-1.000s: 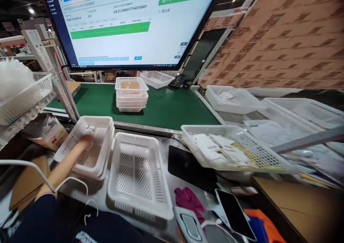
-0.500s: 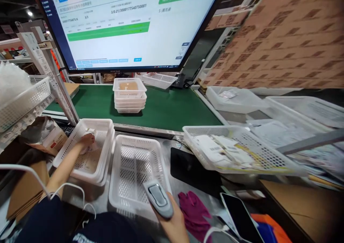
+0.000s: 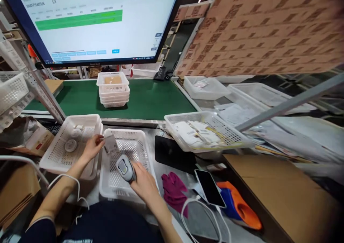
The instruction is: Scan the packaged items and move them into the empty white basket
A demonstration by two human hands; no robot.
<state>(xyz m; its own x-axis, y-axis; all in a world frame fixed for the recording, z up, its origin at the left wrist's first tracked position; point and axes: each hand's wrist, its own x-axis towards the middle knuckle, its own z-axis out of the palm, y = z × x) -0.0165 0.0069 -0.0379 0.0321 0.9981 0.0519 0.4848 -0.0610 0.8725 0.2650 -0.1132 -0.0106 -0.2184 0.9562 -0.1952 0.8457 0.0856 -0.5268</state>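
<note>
My left hand (image 3: pixel 93 147) is closed on the edge of a small printed slip (image 3: pixel 111 144), held over the left rim of the middle white basket (image 3: pixel 105 185). My right hand (image 3: pixel 143 178) is wrapped round a grey handheld barcode scanner (image 3: pixel 125 168), its head tilted toward the slip above that basket. To the left, a stack of white baskets (image 3: pixel 55 146) has two round white-lidded containers (image 3: pixel 71 145) in the top one. The print on the slip is too small to read.
A monitor (image 3: pixel 91 35) hangs over a green conveyor belt (image 3: pixel 153 99) bearing stacked baskets (image 3: pixel 114 98). On the right are a basket of paper packets (image 3: pixel 236 139), a black pad (image 3: pixel 172 151), purple gloves (image 3: pixel 174 191), a phone (image 3: pixel 211 189) and a cardboard box (image 3: pixel 276 185).
My left hand has come out of the left basket and moved right with the slip. My right hand has raised the scanner toward it. The view has shifted right.
</note>
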